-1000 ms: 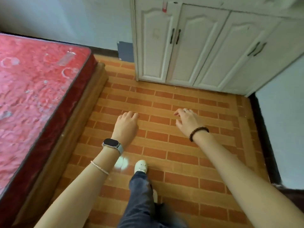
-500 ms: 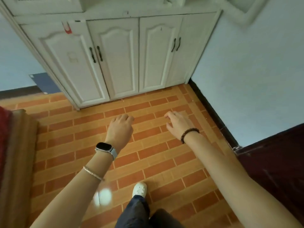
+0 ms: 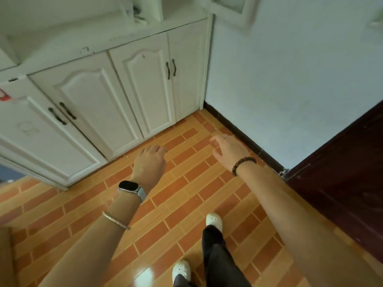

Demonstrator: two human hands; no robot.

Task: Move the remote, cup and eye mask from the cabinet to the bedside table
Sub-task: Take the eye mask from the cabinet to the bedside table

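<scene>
The left hand (image 3: pixel 149 162) hangs loosely curled above the tiled floor (image 3: pixel 186 193), holding nothing. The right hand (image 3: pixel 229 152) is relaxed and holds nothing either. The white cabinet (image 3: pixel 93 104) stands just ahead, lower doors closed. Small dark things (image 3: pixel 137 14) on its ledge are too blurred to name.

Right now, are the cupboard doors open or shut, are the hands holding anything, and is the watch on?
Lower cabinet doors: all shut.
Left hand: empty, fingers loosely curled, above the floor.
Right hand: empty, fingers relaxed.
Smartwatch: on the left wrist, screen dark.
Open shelf: holds something too blurred to name.
</scene>
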